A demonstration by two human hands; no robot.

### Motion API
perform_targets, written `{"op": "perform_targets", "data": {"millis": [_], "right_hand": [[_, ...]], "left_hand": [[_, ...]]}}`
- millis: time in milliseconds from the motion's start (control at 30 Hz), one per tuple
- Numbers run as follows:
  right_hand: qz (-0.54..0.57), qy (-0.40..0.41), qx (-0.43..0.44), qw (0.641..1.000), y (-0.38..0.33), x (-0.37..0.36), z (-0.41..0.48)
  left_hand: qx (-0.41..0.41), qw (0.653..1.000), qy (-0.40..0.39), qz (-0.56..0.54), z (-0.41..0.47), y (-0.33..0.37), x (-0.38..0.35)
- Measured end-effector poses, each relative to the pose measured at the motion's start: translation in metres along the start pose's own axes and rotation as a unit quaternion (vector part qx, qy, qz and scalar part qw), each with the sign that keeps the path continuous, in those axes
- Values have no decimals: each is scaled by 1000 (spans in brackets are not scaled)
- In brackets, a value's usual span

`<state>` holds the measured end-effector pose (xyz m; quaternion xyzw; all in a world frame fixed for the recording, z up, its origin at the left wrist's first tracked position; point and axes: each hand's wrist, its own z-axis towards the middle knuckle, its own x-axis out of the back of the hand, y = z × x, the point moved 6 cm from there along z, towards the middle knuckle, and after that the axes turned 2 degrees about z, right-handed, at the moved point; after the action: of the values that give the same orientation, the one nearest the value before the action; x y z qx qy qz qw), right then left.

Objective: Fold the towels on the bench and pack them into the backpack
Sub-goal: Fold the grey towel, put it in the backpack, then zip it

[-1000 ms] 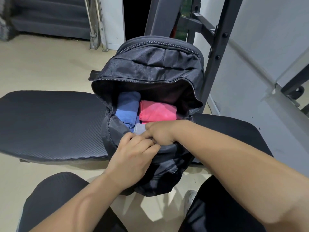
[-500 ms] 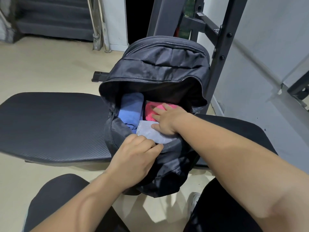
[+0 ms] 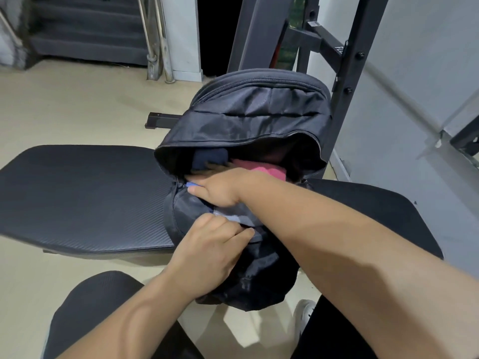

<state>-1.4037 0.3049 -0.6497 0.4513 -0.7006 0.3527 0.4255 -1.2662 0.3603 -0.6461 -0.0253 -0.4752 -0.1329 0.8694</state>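
A black backpack stands open on the black bench, its mouth facing me. Inside lie a blue towel at the left and a pink towel at the right, both partly in shadow. A pale grey towel shows at the front lip. My right hand lies flat across the opening with straight fingers, pressing the towels down. My left hand grips the front edge of the backpack, fingers curled over the lip.
A dark steel rack rises right behind the backpack, with a white wall at the right. Beige floor spreads at the left, stairs at the back left. My knees in black trousers sit below, a white shoe by the bench.
My right hand has moved left across the opening and flattened over the towels, pushing them deeper. The grey towel has sunk behind the front lip. My left hand keeps its grip.
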Motion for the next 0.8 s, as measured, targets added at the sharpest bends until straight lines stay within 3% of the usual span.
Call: {"op": "perform_targets", "data": {"millis": [167,300,467,567,667,800], "right_hand": [[-58,-25,-63,996,37,-17,-4],[-63,-9,-60,996,30,-15,-4],[123,101,31,987,20,6,-35],[184,280,44,941,43,27,-86],[217,458,-30,862,85,29,-142],[380,532,-210,727,143,-13,-186]], "left_hand": [[1,1000,-7,-4,-4,-1,0],[3,1000,-16,4,-1,-3,0],[15,999,12,25,2,-2,5],[56,996,37,62,11,-4,11],[108,991,28,79,31,-7,14],[122,990,4,76,56,5,7]]}}
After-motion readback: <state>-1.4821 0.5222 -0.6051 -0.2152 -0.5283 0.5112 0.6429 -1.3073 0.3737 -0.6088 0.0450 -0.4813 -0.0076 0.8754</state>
